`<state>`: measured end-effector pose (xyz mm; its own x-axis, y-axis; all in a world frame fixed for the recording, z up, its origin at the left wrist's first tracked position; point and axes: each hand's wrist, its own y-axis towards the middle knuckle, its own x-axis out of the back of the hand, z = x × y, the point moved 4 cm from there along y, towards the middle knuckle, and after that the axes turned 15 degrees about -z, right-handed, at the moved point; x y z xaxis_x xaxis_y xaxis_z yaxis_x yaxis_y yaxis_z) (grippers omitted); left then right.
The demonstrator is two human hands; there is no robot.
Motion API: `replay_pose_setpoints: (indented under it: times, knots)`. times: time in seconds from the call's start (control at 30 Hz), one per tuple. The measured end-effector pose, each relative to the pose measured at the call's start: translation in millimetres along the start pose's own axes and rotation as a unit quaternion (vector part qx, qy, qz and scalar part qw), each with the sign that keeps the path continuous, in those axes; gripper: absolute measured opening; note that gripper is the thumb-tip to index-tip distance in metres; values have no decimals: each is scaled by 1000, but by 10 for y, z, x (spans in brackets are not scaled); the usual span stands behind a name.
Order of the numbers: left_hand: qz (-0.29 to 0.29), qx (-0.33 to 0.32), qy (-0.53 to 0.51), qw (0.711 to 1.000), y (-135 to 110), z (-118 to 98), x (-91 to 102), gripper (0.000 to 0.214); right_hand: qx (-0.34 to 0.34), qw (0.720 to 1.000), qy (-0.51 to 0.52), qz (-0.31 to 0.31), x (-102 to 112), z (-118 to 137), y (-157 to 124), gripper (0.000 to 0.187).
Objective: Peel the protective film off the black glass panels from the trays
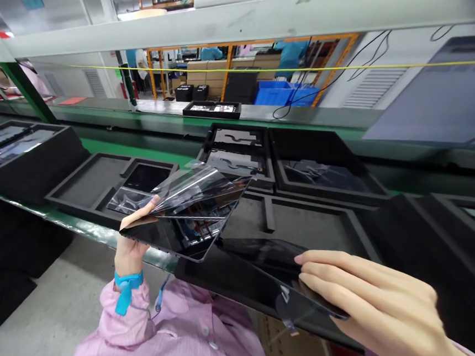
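Left hand (130, 247) pinches glossy panel (176, 236) at its left corner, thumb above, fingers beneath; panel extends rightward, between the hands. Clear film (192, 187) partly raised over it. Right hand (376, 288) pinches dark panel (265, 258) at its right end, near foam tray (316, 223). Count: hands 2, held panels 2, raised film 1, blue wrist strap (125, 290) 1.

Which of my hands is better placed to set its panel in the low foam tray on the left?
Probably your left hand: it holds a glossy panel close to that foam tray. Your right hand, holding another panel, is much farther right.
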<state>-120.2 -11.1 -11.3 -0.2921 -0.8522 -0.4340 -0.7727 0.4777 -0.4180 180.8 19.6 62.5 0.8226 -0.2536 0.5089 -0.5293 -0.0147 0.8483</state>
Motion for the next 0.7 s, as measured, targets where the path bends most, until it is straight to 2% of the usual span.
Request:
replay_pose_setpoints:
  times: [0.1, 0.2, 0.33, 0.4, 0.5, 0.57, 0.7]
  knots:
    - [-11, 10, 6, 1000, 21, 4, 8, 22, -24, 999, 12, 16, -24, -118, -21, 20]
    - [-11, 22, 10, 1000, 36, 2, 18, 22, -52, 999, -2, 13, 17, -341, 15, 13]
    - [-10, -16, -1, 1000, 41, -37, 76, 20, -78, 996, -4, 35, 246, -671, 116, 25]
    - [-21, -39, -16, 999, 52, -53, 116, 22, -92, 994, -13, 57, 392, -782, 76, 24]
    - [-33, -34, -19, 999, 77, -31, 116, 26, -94, 991, -68, 64, 541, -856, -217, 14]
    - [-47, -12, -13, 999, 84, 5, 72, 28, -95, 990, -99, 35, 570, -869, -539, 9]
    - [-63, 19, -15, 998, 38, 59, -58, 26, -116, 979, -158, -57, 568, -854, -1246, 31]
